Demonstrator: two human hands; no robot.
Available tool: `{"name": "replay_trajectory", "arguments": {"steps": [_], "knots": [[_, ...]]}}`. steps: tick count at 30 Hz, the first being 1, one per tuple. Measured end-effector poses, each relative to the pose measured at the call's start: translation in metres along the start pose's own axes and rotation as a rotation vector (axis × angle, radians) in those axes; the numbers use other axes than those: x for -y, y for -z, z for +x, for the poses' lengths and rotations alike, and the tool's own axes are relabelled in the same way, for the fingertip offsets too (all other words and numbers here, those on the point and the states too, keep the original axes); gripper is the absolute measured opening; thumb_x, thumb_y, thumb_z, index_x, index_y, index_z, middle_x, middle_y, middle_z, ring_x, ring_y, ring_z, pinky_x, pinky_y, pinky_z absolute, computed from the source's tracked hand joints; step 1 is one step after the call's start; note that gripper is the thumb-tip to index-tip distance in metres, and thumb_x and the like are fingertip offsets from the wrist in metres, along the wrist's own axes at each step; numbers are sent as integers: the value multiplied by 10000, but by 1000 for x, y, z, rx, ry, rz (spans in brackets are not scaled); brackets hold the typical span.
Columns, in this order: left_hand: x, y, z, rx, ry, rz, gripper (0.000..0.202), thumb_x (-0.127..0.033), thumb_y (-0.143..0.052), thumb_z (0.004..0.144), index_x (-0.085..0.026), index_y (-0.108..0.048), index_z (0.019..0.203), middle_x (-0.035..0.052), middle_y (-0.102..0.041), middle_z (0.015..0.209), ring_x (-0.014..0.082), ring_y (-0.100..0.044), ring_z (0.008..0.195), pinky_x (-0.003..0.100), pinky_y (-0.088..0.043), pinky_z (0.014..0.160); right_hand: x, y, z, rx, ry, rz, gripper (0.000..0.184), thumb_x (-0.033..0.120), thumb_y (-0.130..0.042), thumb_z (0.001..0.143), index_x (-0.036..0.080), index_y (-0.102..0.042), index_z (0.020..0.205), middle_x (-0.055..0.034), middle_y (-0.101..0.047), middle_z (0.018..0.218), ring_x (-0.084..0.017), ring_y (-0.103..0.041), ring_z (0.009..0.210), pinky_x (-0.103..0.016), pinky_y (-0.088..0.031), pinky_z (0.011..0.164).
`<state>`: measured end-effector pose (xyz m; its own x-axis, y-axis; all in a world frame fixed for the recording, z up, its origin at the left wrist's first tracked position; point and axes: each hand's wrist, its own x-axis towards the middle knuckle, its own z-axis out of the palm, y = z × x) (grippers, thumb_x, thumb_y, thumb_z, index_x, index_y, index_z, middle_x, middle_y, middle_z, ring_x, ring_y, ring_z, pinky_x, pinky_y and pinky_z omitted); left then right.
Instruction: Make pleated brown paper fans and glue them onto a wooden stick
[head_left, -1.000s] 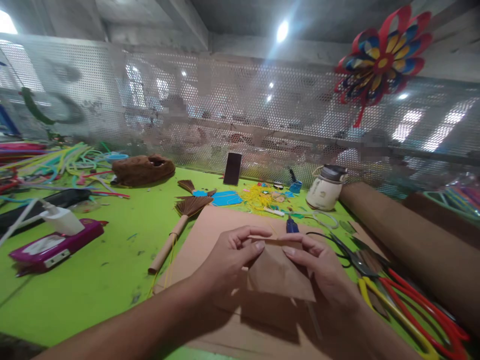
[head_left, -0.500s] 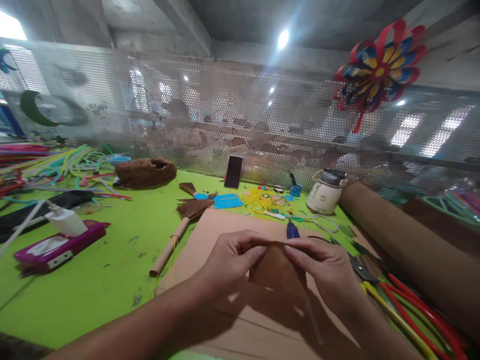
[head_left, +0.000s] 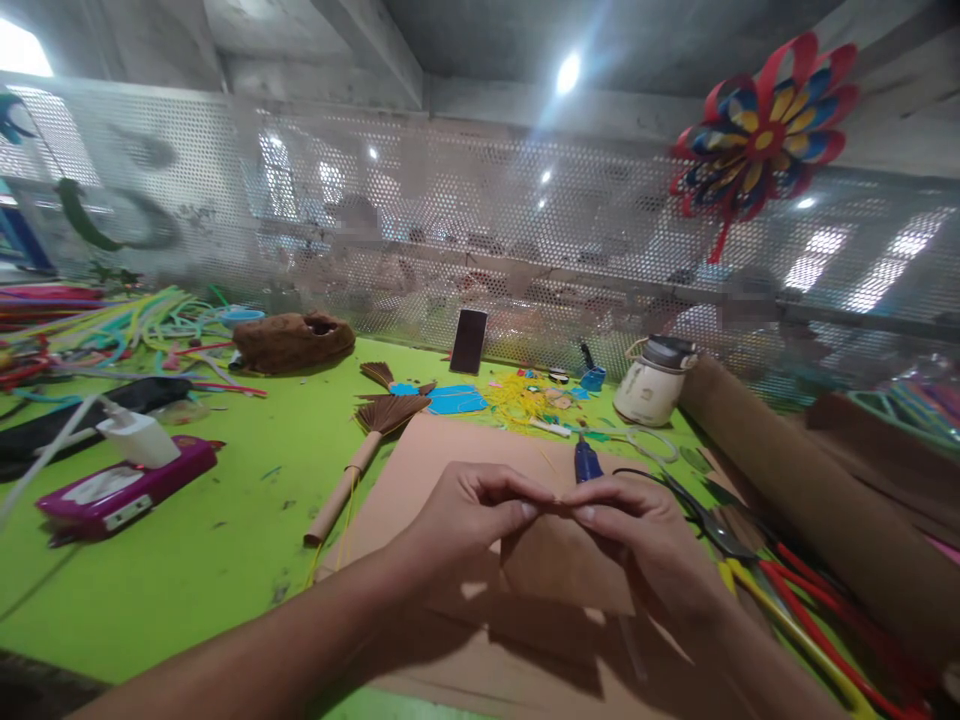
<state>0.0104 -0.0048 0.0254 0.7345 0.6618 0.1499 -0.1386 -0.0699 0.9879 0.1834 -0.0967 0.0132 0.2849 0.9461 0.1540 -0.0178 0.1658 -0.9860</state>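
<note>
paper piece (head_left: pixel 562 568) above sheet (head_left: pixel 450 440), scissors (head_left: pixel 729 540) right, phone (head_left: pixel 469 342) behind, apparently against mesh (head_left: pixel 450 220)

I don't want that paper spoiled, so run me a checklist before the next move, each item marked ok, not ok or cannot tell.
1. Left hand grip on the brown paper piece: ok, pinched at the upper edge.
2. Right hand grip: ok, pinching the same edge close beside the left.
3. Space just beyond the hands free: not ok, a dark blue tool sits there, its near end out of sight behind the right hand.
4. Scissors away from the paper piece: ok, they lie to the right of the right hand.
5. Underside of the paper piece clean: cannot tell, it is hidden.
</note>
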Motion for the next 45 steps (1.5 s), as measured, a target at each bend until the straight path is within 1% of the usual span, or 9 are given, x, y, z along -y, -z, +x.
{"name": "replay_trajectory", "arguments": {"steps": [6,9,13,18,26,33,36,41,45], "knots": [[-3,0,-3,65,89,-145,212,-334,-617,747,-161,-694,844,57,-631,799,122,-495,616,228,-361,527,-4,-3,1,15,-47,40,44,231,-736,666,233,-756,705,26,-557,530,-72,-367,471,-209,-261,451],[-2,-2,-1,60,147,-61,306,-420,-571,790,-133,-659,731,27,-568,667,109,-437,580,225,-311,523,-5,-5,1,12,-52,29,55,227,-743,653,209,-757,703,16,-597,561,-75,-406,495,-204,-296,469],[2,-3,2,190,191,43,367,-449,-600,762,-136,-575,572,-43,-408,510,80,-310,496,231,-219,495,-1,-9,0,30,-55,30,75,231,-762,628,196,-754,695,-27,-689,706,-145,-565,668,-245,-422,622],[4,-1,3,211,155,50,343,-466,-596,761,-136,-626,670,-40,-439,560,83,-329,527,222,-238,513,3,-11,-1,-22,-97,43,117,265,-783,610,198,-743,698,-15,-683,685,-139,-572,635,-237,-424,587],[12,-2,1,262,192,55,295,-410,-576,787,-121,-631,762,-18,-501,620,92,-412,561,215,-332,537,-1,-3,3,51,-149,31,161,274,-792,613,181,-745,737,-17,-676,670,-135,-569,618,-241,-414,583],[17,-2,-2,233,78,276,361,-458,-510,826,-124,-618,744,6,-521,646,98,-437,546,218,-347,506,-11,4,9,109,-148,55,167,241,-779,650,177,-736,799,-15,-674,686,-117,-564,614,-231,-407,578],[17,-3,-3,207,102,305,376,-470,-503,827,-123,-618,738,3,-514,616,93,-428,521,212,-339,481,-8,9,10,140,-145,14,152,251,-758,679,175,-724,806,-21,-673,700,-120,-567,617,-239,-417,577],[16,-8,-6,214,119,210,369,-470,-492,836,-128,-626,800,22,-566,655,104,-469,542,206,-360,478,9,5,7,271,-111,-65,296,273,-747,688,193,-666,961,-48,-678,904,-179,-600,845,-287,-449,730],[13,-8,-6,184,164,264,318,-417,-500,832,-128,-620,775,8,-555,628,107,-486,531,204,-374,471,13,-6,4,239,-93,-218,237,358,-721,713,153,-646,805,-26,-636,764,-142,-556,712,-255,-418,639]]}}
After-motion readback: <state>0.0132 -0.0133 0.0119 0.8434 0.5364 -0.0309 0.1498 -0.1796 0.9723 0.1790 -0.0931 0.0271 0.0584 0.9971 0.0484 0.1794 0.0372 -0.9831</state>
